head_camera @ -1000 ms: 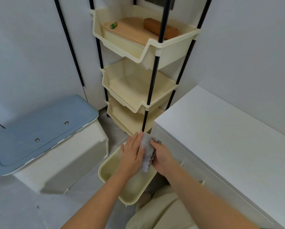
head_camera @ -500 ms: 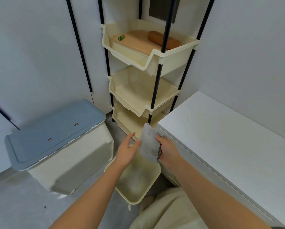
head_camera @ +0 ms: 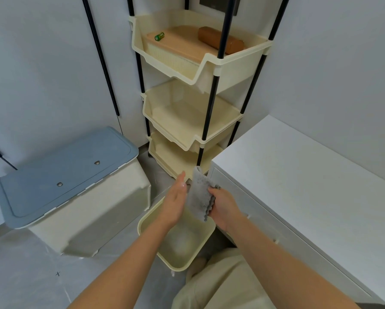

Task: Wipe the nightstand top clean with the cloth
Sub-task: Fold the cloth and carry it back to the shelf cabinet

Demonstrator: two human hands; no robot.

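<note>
Above bin [head_camera: 182, 246] | right grip [head_camera: 224, 207] is pinching cloth [head_camera: 199, 195] edge; left grip [head_camera: 174, 202] is hovering spread | risk: light pinch dropping cloth into bin.

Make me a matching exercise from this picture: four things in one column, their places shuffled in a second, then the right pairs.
Things
1. grey fuzzy rectangular cloth
2. small green cylinder
3. blue-grey flat plastic lid
4. white nightstand top

Places
A. on the cream storage box at the left
B. at the far right of the view
C. pinched in the right hand
D. in the top tier of the cream plastic rack

Pairs: 1-C, 2-D, 3-A, 4-B
</note>
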